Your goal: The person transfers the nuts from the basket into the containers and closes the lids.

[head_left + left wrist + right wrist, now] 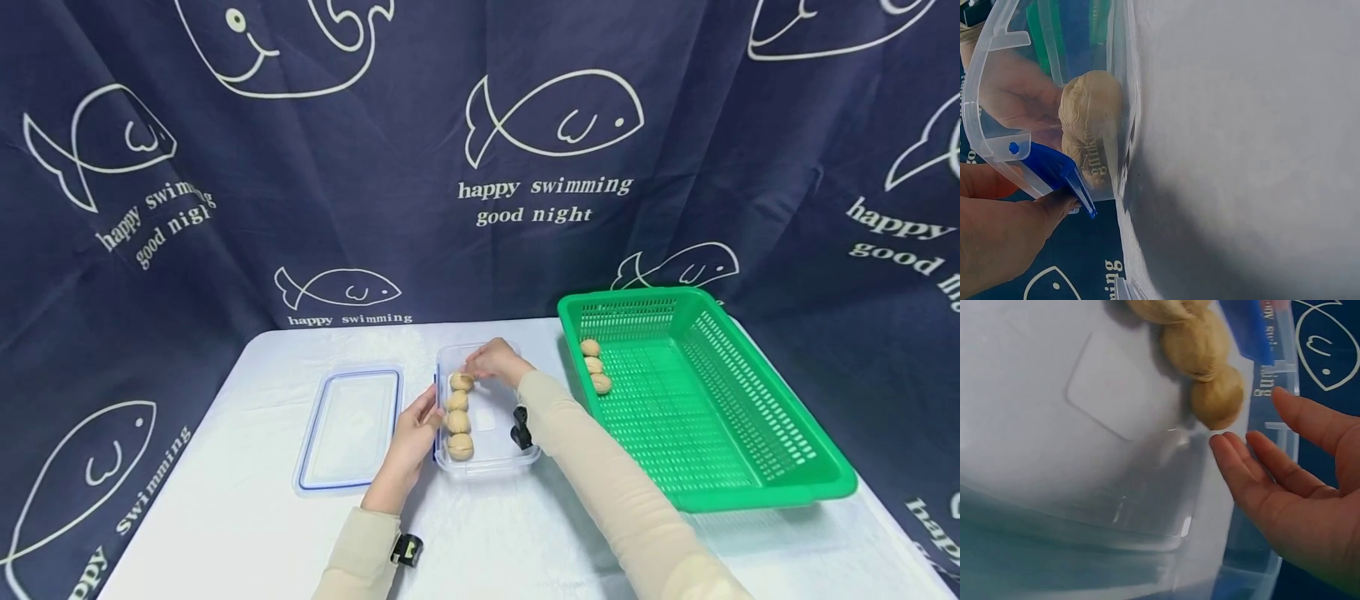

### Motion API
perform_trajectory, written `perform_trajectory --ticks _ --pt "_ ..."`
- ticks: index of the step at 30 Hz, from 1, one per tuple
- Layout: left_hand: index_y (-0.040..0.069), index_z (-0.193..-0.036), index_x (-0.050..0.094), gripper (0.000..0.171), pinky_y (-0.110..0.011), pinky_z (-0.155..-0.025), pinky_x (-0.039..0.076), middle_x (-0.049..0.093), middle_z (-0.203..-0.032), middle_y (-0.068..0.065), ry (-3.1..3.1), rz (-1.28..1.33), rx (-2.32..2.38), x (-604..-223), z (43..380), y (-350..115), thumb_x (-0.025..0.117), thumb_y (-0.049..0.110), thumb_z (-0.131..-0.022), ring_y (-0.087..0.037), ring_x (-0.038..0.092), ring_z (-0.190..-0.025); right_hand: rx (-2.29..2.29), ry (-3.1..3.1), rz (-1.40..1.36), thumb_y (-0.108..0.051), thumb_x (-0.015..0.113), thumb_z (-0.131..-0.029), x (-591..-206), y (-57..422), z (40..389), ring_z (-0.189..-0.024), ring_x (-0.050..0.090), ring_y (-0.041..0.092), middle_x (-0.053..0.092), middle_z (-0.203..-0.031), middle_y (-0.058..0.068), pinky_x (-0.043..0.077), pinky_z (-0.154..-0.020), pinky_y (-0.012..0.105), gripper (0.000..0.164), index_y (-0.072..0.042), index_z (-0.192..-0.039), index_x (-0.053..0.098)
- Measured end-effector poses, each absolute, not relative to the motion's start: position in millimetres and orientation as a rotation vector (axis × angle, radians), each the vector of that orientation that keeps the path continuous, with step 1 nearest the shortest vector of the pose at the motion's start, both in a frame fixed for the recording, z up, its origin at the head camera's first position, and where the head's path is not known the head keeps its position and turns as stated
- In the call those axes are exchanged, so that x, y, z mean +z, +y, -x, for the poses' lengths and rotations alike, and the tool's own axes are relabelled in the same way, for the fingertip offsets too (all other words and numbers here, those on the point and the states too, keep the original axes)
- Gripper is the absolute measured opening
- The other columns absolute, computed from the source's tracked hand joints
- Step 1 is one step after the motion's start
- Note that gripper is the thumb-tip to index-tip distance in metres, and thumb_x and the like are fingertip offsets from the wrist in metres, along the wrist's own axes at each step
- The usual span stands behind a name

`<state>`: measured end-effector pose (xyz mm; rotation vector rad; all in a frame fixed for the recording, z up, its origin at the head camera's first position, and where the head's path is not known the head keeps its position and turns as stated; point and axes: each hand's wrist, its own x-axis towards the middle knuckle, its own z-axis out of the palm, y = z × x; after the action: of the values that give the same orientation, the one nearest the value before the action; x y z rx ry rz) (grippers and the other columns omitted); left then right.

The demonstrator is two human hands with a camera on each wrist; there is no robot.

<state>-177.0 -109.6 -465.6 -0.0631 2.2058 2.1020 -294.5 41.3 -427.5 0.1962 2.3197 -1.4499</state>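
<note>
A clear plastic food container (491,467) with blue side clips stands mid-table. Inside, along its left wall, several walnuts (460,447) form a row. My left hand (415,433) is at the container's left side; in the left wrist view its thumb and finger hold the edge by the blue clip (1060,172). Over the container's far end is my right hand (497,362). Its fingers are extended, with fingertips (1217,442) right beside the farthest walnut (1217,400) and nothing in the palm.
A green plastic basket (750,500) stands on the right, with three walnuts (592,365) along its left wall. The clear lid (348,429) with a blue seal lies on the white table (225,517) to the left. Behind hangs a dark blue fish-print curtain (420,208).
</note>
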Motion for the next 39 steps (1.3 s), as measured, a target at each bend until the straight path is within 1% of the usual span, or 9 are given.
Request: perform_trajectory --ticks 2,5,9,16,23,30,33,39 --pt "-0.007 -0.146 0.029 0.050 -0.045 -0.116 0.025 0.031 -0.149 -0.028 2.215 0.071 2.096 -465.1 177.6 -109.8 0.043 0.001 -0.099 -0.039 0.029 -0.139 -1.444 2.313 -0.193 -0.005 0.072 -0.083 -422.4 41.2 295.4 -0.075 0.060 0.012 0.071 -0.093 0.008 0.055 -0.088 0.031 0.024 0.003 -0.106 0.069" --pt "-0.007 -0.146 0.029 0.050 -0.045 -0.116 0.025 0.032 -0.149 -0.027 2.228 0.080 2.087 -464.5 178.2 -110.2 0.043 0.001 -0.099 -0.038 0.029 -0.139 -1.462 2.292 -0.152 -0.007 0.071 -0.085 -415.7 43.2 296.8 -0.088 0.065 0.018 0.071 -0.103 0.011 0.054 -0.092 0.033 0.026 0.004 -0.109 0.068" --pt "-0.007 -0.146 0.029 0.050 -0.046 -0.116 0.025 0.032 -0.149 -0.028 2.239 0.072 2.079 -464.1 178.1 -110.3 0.043 0.001 -0.099 -0.039 0.029 -0.139 -1.517 2.251 -0.090 -0.008 0.070 -0.087 -407.7 49.2 299.6 -0.102 0.065 0.025 0.068 -0.114 0.015 0.052 -0.096 0.034 0.030 0.005 -0.113 0.066" --pt "-0.005 -0.147 0.029 0.050 -0.044 -0.116 0.026 0.033 -0.149 -0.026 2.232 0.088 2.078 -464.6 177.6 -109.1 0.044 0.003 -0.099 -0.038 0.030 -0.139 -1.627 2.183 -0.060 -0.008 0.068 -0.088 -385.1 66.4 305.7 -0.110 0.063 0.027 0.064 -0.121 0.018 0.050 -0.099 0.036 0.031 0.006 -0.117 0.064" --pt "-0.006 -0.147 0.029 0.051 -0.045 -0.116 0.025 0.031 -0.150 -0.027 2.214 0.079 2.086 -467.4 175.6 -109.1 0.044 0.003 -0.099 -0.038 0.028 -0.140 -1.745 2.121 0.053 -0.003 0.059 -0.093 -365.0 96.2 308.0 -0.121 0.055 0.035 0.056 -0.130 0.026 0.046 -0.104 0.038 0.034 0.011 -0.123 0.058" --pt "-0.007 -0.147 0.029 0.051 -0.044 -0.116 0.025 0.031 -0.149 -0.028 2.215 0.065 2.105 -466.1 176.3 -109.4 0.045 0.002 -0.099 -0.038 0.029 -0.140 -1.803 2.149 0.091 -0.007 0.057 -0.096 -348.9 130.2 310.4 -0.124 0.053 0.033 0.053 -0.134 0.025 0.047 -0.103 0.034 0.039 0.009 -0.131 0.051" --pt "-0.007 -0.146 0.029 0.051 -0.044 -0.116 0.025 0.031 -0.150 -0.028 2.218 0.064 2.103 -465.1 176.4 -109.2 0.045 0.002 -0.099 -0.038 0.029 -0.140 -1.861 2.148 0.081 -0.007 0.057 -0.096 -346.4 147.1 310.8 -0.124 0.053 0.033 0.052 -0.135 0.024 0.046 -0.103 0.034 0.041 0.008 -0.134 0.049" --pt "-0.007 -0.146 0.029 0.051 -0.044 -0.116 0.025 0.030 -0.150 -0.028 2.215 0.064 2.104 -465.3 175.8 -109.5 0.045 0.002 -0.099 -0.039 0.028 -0.140 -1.928 2.132 0.057 -0.007 0.054 -0.098 -349.6 180.8 309.5 -0.128 0.048 0.035 0.047 -0.139 0.025 0.042 -0.107 0.036 0.043 0.008 -0.137 0.045"
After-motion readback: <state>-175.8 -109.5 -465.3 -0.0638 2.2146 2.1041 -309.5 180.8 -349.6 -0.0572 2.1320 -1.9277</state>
